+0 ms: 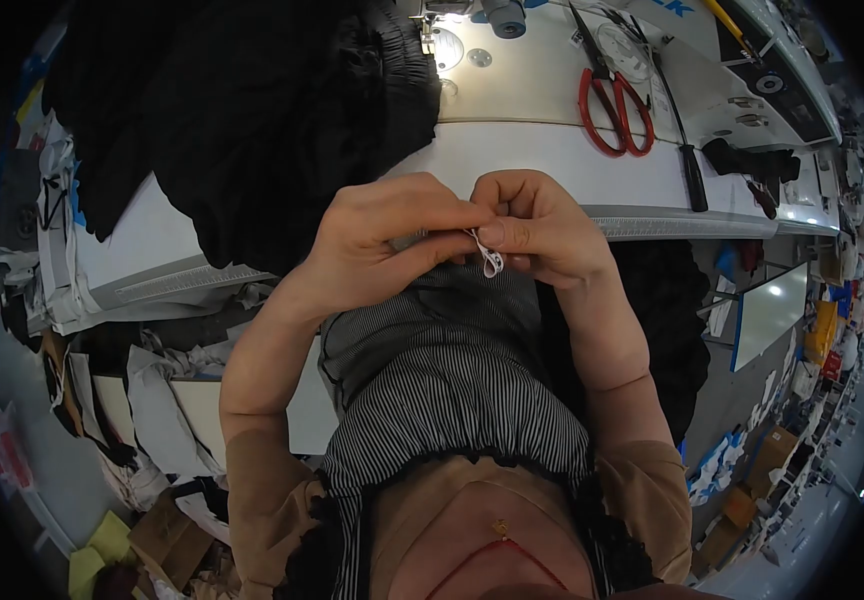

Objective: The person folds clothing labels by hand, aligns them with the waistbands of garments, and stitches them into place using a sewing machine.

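Note:
A small white folded strip with dark marks (492, 262) hangs in a loop between my hands, above the front edge of the table. My left hand (382, 240) pinches at its upper end with thumb and forefinger. Fingers curled, my right hand (542, 230) grips the same strip between thumb and forefinger. The fingertips of both hands nearly meet, and part of the strip is hidden behind them. Beyond my left hand lies a heap of black cloth (252, 110) with a gathered edge, reaching to the sewing machine's needle area (442, 45).
Red-handled scissors (617, 110) and a black-handled screwdriver (692, 170) rest on the right of the sewing table (522, 155). A ruler strip (672, 227) runs along its front edge. White cloth pieces (167, 400) hang at the lower left, with a cardboard box (174, 540) below.

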